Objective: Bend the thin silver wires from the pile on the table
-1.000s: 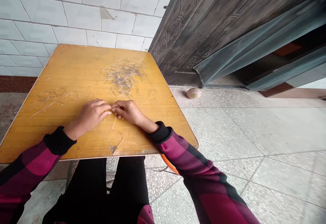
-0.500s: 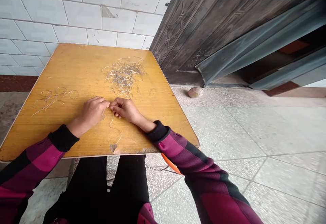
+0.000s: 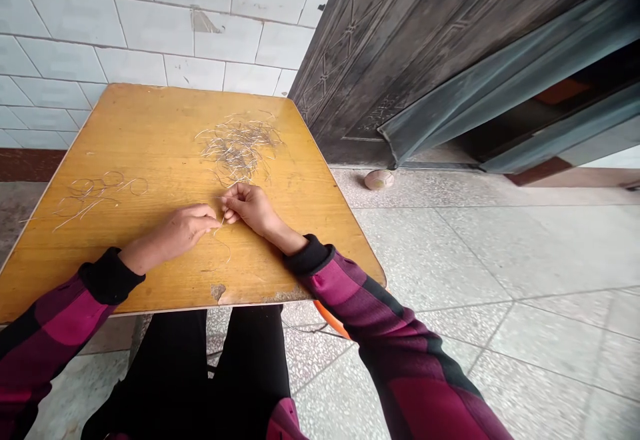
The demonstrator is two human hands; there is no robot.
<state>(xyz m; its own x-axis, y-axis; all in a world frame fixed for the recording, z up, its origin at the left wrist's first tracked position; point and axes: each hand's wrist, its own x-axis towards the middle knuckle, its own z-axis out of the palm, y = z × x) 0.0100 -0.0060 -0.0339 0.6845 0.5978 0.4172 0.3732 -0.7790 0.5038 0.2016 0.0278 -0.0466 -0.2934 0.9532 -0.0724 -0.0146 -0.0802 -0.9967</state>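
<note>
My left hand [image 3: 181, 229] and my right hand [image 3: 249, 204] meet near the middle of a yellow wooden table [image 3: 150, 127]. Both pinch one thin pale wire [image 3: 223, 239], which curls down from my fingertips over the tabletop. A tangled heap of similar loose wires [image 3: 239, 147] lies just beyond my right hand. To the left lies a smaller group of wires bent into loops [image 3: 97, 190], well clear of my left hand.
A white tiled wall [image 3: 150, 20] stands behind the table and a dark carved door [image 3: 425, 53] to the right. A small round stone-like object [image 3: 379, 179] lies on the speckled floor by the door. The table's front edge is chipped [image 3: 219, 291].
The hanging wire has been drawn in and now trails shorter below my fingers. My right hand has lifted a little toward the heap; my left hand stays low beside it.
</note>
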